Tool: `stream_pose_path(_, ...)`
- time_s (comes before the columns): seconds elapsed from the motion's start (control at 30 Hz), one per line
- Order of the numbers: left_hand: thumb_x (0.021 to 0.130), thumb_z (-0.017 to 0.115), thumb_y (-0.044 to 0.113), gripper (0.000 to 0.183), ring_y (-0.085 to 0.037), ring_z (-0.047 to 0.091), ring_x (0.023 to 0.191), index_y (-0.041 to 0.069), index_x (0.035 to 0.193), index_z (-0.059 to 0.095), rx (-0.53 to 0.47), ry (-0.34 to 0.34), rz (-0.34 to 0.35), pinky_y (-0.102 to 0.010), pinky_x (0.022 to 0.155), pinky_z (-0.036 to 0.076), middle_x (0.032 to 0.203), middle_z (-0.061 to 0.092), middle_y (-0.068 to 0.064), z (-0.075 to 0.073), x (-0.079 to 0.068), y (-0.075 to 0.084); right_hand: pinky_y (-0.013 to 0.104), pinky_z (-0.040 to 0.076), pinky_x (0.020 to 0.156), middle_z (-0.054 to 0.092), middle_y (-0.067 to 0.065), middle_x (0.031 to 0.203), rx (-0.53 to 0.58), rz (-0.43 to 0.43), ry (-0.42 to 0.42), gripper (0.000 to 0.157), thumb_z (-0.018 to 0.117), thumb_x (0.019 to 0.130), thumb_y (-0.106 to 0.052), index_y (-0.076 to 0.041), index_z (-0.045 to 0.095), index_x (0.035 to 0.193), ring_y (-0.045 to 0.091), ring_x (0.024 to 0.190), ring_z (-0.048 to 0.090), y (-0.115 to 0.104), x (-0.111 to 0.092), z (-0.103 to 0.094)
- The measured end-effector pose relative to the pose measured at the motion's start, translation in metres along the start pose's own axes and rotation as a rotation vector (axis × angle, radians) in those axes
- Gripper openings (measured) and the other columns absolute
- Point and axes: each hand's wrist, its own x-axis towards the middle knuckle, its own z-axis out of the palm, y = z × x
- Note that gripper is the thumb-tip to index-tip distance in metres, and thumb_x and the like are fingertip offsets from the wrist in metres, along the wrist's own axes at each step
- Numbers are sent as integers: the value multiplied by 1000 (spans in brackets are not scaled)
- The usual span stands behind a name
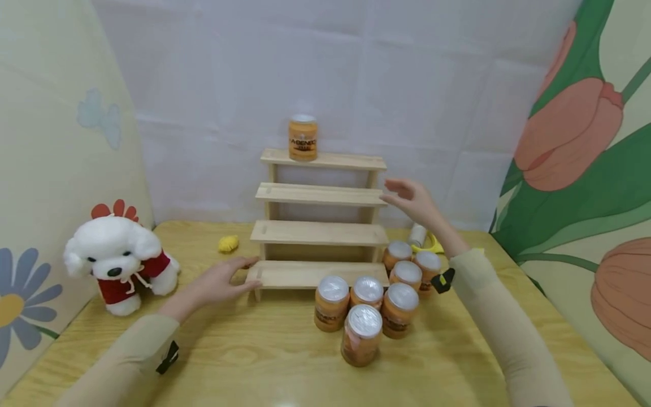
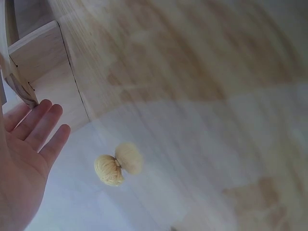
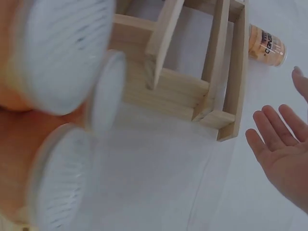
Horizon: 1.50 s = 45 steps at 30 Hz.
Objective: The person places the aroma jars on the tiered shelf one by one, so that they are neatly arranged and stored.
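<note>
apparently "a-benbo" | topmost can [image 1: 303, 137] | left hand [image 1: 216, 284] touches rack [image 1: 320, 233]

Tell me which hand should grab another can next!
Probably the right hand: it's empty and nearer the grouped cans, while the left hand is at the left end of the shelf.

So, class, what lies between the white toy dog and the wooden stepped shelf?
The head view shows a small yellow bundle and the person's left hand between the toy dog and the shelf, the bundle farther back on the table.
</note>
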Motion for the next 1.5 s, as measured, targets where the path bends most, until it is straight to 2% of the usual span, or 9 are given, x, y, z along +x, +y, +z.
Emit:
stream_pose_path(0.2, 87, 54, 59, 75, -38, 52, 119, 5, 139, 44, 0, -8, -9, -56, 97, 43, 129, 55, -19, -3, 1, -2, 47, 38, 108, 50, 28, 131, -9, 30, -20, 45, 59, 92, -9, 8, 46, 132, 39, 122, 48, 8, -25, -7)
stream_pose_path(0.3, 87, 54, 59, 75, -37, 52, 119, 6, 139, 45, -1, -8, -8, -55, 97, 43, 130, 55, -19, -2, 2, -2, 48, 40, 105, 51, 26, 132, -4, 51, -26, 46, 60, 92, -13, 5, 47, 133, 39, 121, 49, 16, -39, -10)
stream_pose_path(0.37, 87, 54, 59, 75, -37, 52, 119, 6, 139, 45, -1, -8, -4, -55, 98, 43, 130, 56, -18, -2, 3, -2, 49, 42, 103, 52, 23, 132, 0, 49, -28, 47, 61, 92, -17, 2, 48, 133, 37, 120, 50, 32, -46, -12)
stream_pose_path(0.43, 87, 54, 59, 75, -36, 52, 119, 6, 139, 45, -1, -7, -2, -55, 98, 43, 129, 56, -18, -2, 3, -2, 49, 43, 102, 53, 21, 132, -22, 61, -38, 48, 61, 92, -22, -1, 49, 134, 36, 120, 52, 38, -57, -12)
stream_pose_path(0.63, 87, 54, 58, 74, -35, 53, 118, 6, 139, 46, 4, 1, 7, -55, 97, 44, 129, 56, -18, -1, 2, -4, 49, 42, 103, 54, 24, 130, -69, 71, -50, 47, 63, 91, -20, 3, 51, 131, 38, 118, 52, 57, -80, -11)
stream_pose_path(0.83, 87, 55, 57, 73, -35, 54, 117, 6, 138, 46, 5, 9, 14, -54, 96, 44, 128, 57, -17, 2, 1, -5, 52, 36, 107, 51, 22, 135, -92, 138, -85, 53, 64, 90, -26, 1, 50, 132, 39, 125, 46, 70, -100, -12)
stream_pose_path(1.07, 88, 56, 55, 72, -34, 55, 115, 5, 138, 46, 1, 10, 16, -54, 95, 45, 128, 57, -18, 1, 0, -3, 57, 38, 102, 42, 26, 140, -95, 183, -126, 58, 60, 93, -26, 3, 39, 139, 45, 126, 42, 84, -117, -12)
stream_pose_path(1.27, 88, 56, 55, 71, -34, 55, 115, 6, 138, 46, 9, 10, 6, -54, 95, 45, 128, 57, -17, 1, 0, -3, 54, 47, 94, 45, 26, 137, -147, 202, -118, 57, 59, 93, -27, 4, 42, 137, 45, 121, 47, 88, -126, -10)
stream_pose_path(1.5, 87, 55, 58, 73, -34, 55, 116, 6, 139, 46, 8, 4, 8, -54, 95, 46, 128, 57, -17, 1, 1, -3, 54, 46, 95, 47, 28, 135, -141, 173, -96, 53, 61, 92, -20, 6, 44, 135, 43, 122, 46, 93, -133, -14)
